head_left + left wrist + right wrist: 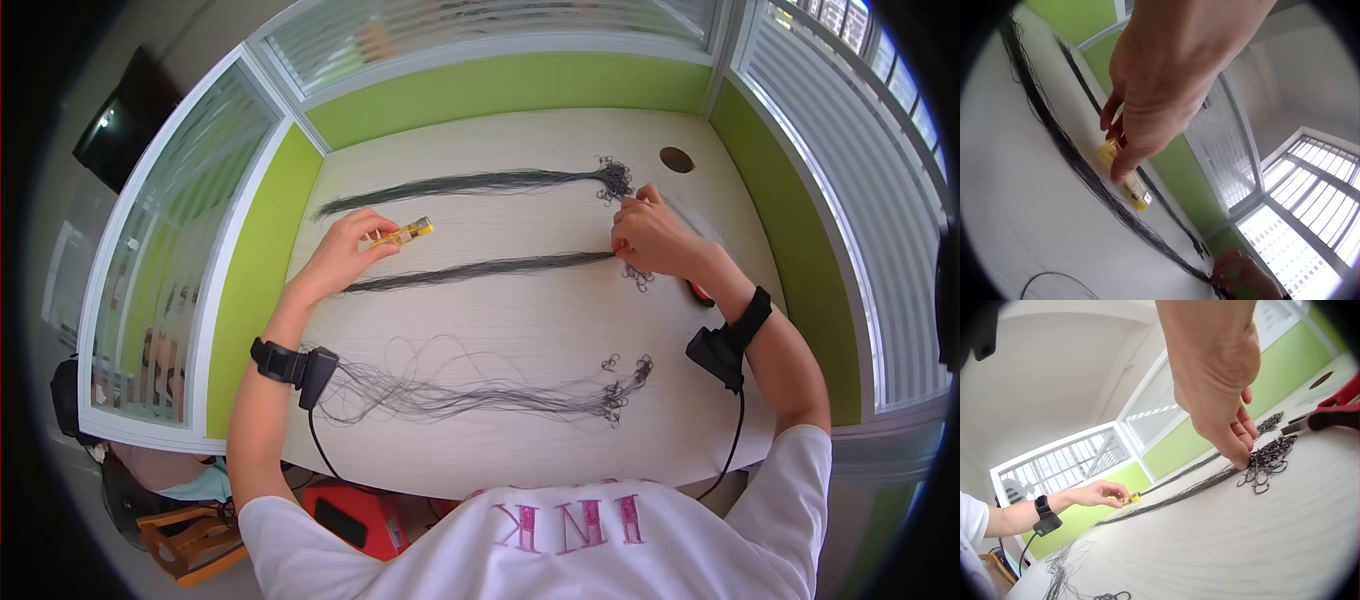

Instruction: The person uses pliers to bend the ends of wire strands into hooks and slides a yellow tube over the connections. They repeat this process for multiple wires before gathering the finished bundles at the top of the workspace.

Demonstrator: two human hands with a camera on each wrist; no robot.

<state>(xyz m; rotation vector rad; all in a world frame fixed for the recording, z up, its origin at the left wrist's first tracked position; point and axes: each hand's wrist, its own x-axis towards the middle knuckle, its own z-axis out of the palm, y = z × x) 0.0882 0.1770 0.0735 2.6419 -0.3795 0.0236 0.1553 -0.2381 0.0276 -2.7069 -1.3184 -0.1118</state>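
Note:
Between thumb and fingers, my left hand (350, 245) pinches a yellow see-through lighter (405, 232) with a metal end. It is held over the table between two long dark bundles of thin line. My right hand (655, 237) pinches the nearer of these, the middle bundle (480, 268), beside its cluster of fish hooks (1267, 464). The far bundle (460, 183) lies straight, its hooks (616, 180) gathered at the right end. Closest to the body, a looser bundle (450, 395) spreads into loops, with hooks also at its right.
Red-handled pliers (1329, 415) lie right of the right hand. A round hole (677, 160) pierces the table's (520, 330) far right corner. Low green panels (520, 85) with glass above enclose the back and sides. Below the front edge stands a red seat (375, 515) with a phone on it.

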